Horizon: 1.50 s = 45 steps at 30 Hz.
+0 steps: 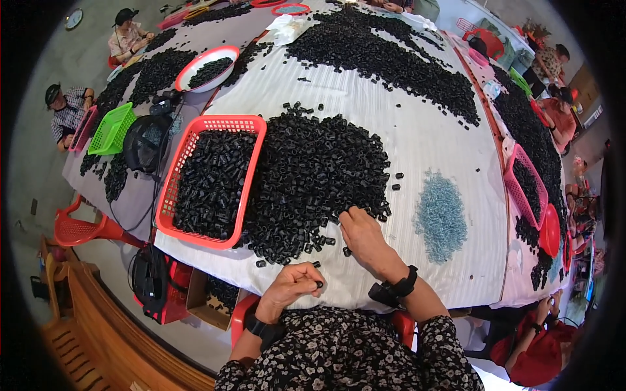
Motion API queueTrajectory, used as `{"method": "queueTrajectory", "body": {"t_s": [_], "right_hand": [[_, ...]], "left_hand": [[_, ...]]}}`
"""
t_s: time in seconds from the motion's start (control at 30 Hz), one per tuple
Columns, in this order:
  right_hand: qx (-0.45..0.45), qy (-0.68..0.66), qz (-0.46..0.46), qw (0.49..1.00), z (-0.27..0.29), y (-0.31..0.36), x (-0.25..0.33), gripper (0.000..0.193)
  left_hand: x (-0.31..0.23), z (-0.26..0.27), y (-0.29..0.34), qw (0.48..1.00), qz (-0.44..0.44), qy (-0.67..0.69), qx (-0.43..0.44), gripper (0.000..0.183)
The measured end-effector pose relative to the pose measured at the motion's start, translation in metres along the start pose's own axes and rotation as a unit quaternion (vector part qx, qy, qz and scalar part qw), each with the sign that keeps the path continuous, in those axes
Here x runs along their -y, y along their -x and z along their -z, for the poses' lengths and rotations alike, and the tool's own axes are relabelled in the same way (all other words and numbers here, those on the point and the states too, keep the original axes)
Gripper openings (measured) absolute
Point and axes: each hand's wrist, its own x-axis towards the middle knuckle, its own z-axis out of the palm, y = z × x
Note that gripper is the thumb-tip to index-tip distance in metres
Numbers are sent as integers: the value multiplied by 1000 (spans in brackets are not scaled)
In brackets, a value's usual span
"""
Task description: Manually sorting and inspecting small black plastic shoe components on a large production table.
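Note:
My left hand [291, 287] is closed near the table's front edge, pinching a small black plastic cap [319, 285] between thumb and fingertips. My right hand [362, 236] reaches to the near right edge of a big heap of black caps [319, 159]. Its fingers are bent down and together at the heap; whatever they grip is hidden beneath them. Left of the heap, touching it, stands a red plastic basket [257, 156] full of the same black pieces. To the right of my right hand lies a pile of small clear bluish pieces [441, 218].
Another wide spread of black caps [391, 62] covers the far table. A red-rimmed white basin [207, 67], a green basket [112, 129] and a black mesh cap [147, 143] sit left. A pink basket [525, 186] stands right. Several other people sit around the tables.

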Motion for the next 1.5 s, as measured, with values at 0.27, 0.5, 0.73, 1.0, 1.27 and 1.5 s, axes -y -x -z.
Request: {"method": "queueTrajectory", "body": {"t_s": [0.27, 0.5, 0.73, 1.0, 1.27, 1.5], "right_hand": [[18, 121, 31, 992, -3, -7, 11, 14], [87, 44, -24, 995, -1, -8, 6, 14], [74, -330, -19, 941, 27, 2, 21, 18], [117, -657, -137, 732, 19, 19, 42, 15], [36, -571, -138, 808, 13, 30, 47, 15], [34, -575, -189, 796, 23, 30, 38, 14]], "left_hand": [[-3, -6, -5, 999, 2, -31, -35, 16], [-17, -19, -9, 989, -89, -24, -113, 21], [-11, -20, -14, 984, -105, -63, -126, 17], [-10, -29, -24, 984, -146, 7, -105, 13], [-8, -31, -28, 982, -143, 13, -119, 11], [-7, -29, -30, 973, -147, -87, -156, 10]]}}
